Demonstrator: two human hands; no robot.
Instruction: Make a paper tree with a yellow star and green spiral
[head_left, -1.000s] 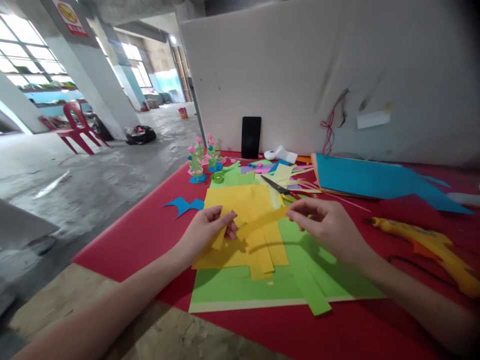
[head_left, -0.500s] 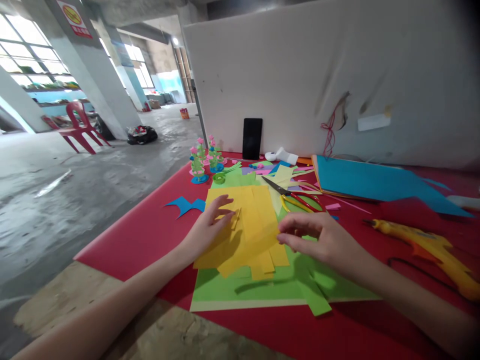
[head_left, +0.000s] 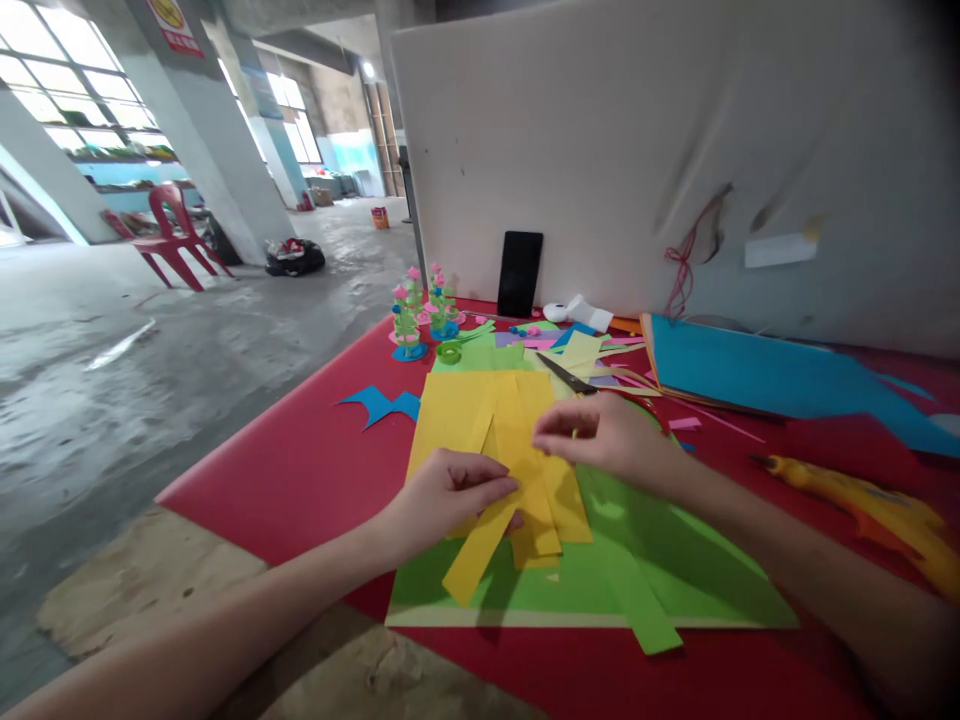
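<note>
The left hand has its grip pressed together, thumb and fingers pinching a yellow paper strip near the strip's upper part; the strip's free end slants down toward the near edge of the worktop, over the green sheet. The right hand also has a closed grip, fingertips pinching the far end of the same strip just above the yellow paper stack. The two hands are close together, with the strip running between them.

The yellow stack lies partly on the green sheet, in the middle of the red worktop. A loose green strip lies slanted across the green sheet's near edge. Just beyond the right hand, scissors rest among mixed paper scraps. Toward the right edge lies a yellow glue gun, and beyond it a blue paper sheet. Toward the left edge sits a blue paper cutout. Near the far edge stand small paper flower models, a green paper ring, and a black phone leaning upright against the white board.
</note>
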